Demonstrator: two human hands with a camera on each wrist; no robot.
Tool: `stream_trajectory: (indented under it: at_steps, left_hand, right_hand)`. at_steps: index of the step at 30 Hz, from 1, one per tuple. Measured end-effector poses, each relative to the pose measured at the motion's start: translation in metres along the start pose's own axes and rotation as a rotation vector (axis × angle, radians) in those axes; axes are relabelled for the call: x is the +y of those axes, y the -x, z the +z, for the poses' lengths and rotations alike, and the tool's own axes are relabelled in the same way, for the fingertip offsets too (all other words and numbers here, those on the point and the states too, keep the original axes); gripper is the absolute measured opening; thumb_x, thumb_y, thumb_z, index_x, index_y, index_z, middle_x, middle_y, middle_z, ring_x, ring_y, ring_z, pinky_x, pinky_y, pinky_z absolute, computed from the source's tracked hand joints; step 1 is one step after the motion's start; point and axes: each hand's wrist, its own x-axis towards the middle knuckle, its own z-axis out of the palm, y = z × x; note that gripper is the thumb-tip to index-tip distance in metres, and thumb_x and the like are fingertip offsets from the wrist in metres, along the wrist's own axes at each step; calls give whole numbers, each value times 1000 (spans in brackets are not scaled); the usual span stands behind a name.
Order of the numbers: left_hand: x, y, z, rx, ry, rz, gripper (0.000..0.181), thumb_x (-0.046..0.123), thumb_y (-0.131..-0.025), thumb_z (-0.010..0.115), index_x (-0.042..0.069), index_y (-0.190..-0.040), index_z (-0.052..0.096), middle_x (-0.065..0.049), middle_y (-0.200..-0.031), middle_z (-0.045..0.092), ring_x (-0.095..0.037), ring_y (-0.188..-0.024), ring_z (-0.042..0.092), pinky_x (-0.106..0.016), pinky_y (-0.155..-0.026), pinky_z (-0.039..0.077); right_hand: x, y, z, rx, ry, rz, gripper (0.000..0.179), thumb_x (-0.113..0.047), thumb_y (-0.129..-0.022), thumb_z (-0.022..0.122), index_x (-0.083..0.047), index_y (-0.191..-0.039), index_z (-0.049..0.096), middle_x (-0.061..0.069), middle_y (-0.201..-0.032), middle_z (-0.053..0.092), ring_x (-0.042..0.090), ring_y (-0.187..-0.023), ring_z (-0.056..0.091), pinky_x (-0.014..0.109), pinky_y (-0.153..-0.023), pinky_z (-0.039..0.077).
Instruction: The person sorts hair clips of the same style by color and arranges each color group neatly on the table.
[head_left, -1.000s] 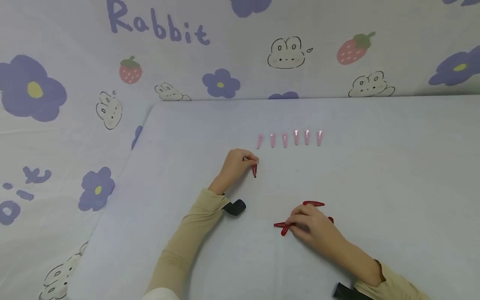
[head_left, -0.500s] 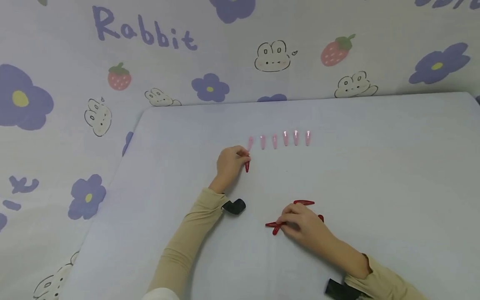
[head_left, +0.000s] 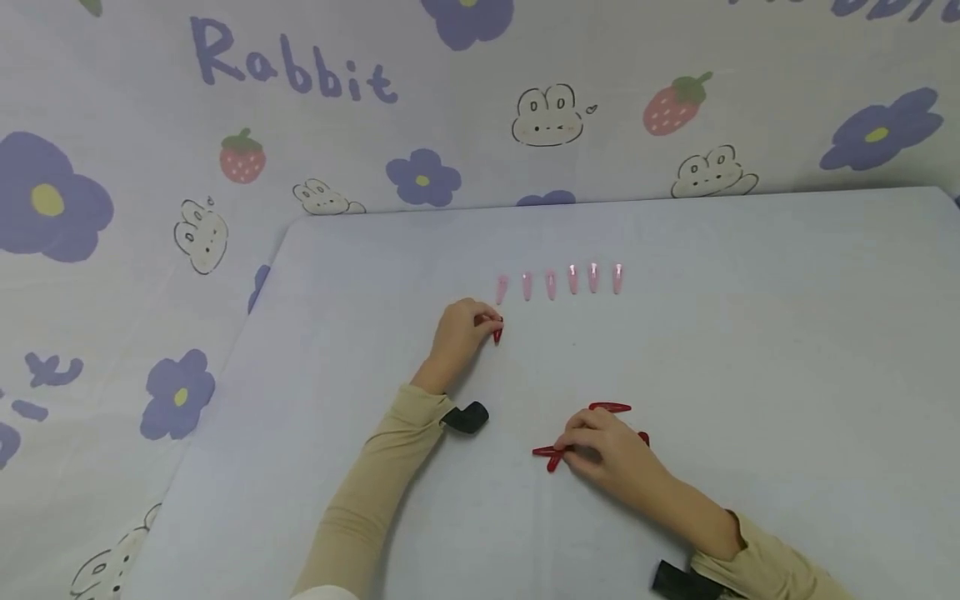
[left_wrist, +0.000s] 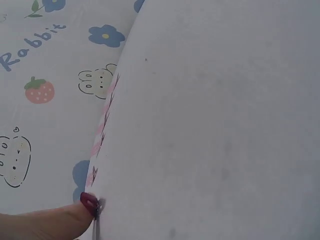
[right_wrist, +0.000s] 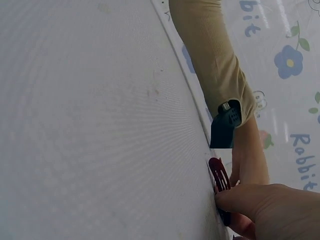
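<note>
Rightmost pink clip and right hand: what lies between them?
In the head view, a red clip beside the right hand, then bare tabletop up to the pink clip.

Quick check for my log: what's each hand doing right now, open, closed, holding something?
Left hand: closed, pinching a red hair clip.
Right hand: closed, pinching another red clip.
</note>
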Motion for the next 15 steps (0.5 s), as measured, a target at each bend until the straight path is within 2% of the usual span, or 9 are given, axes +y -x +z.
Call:
stream_trajectory:
  at_steps: [7, 10, 15]
  left_hand:
    - [3, 5, -12, -154, -95, -154, 26, 33, -75, 71, 17, -95, 73, 0, -72, 47, -13, -64, 40, -24, -53, 32]
    - [4, 5, -14, -186, -98, -173, 29, 34, -74, 72, 16, -96, 73, -1, -73, 46, -14, -64, 39, -24, -52, 30]
    - [3, 7, -13, -171, -91, -164, 26, 33, -74, 72, 15, -93, 73, 0, -71, 45, -13, -63, 39, -24, -52, 30]
  right_hand:
    - [1, 0, 0, 17, -7, -12, 21, 4, -63, 71, -12, -76, 67, -6, -82, 54, 10, -73, 47, 14, -65, 35]
    - [1, 0, 0, 16, -6, -10, 22, 4, -63, 72, -12, -76, 67, -6, -82, 54, 10, -73, 47, 14, -66, 35]
    - [2, 0, -1, -1, -8, 4, 21, 4, -64, 72, -13, -76, 67, -6, -83, 54, 10, -75, 48, 13, -67, 35]
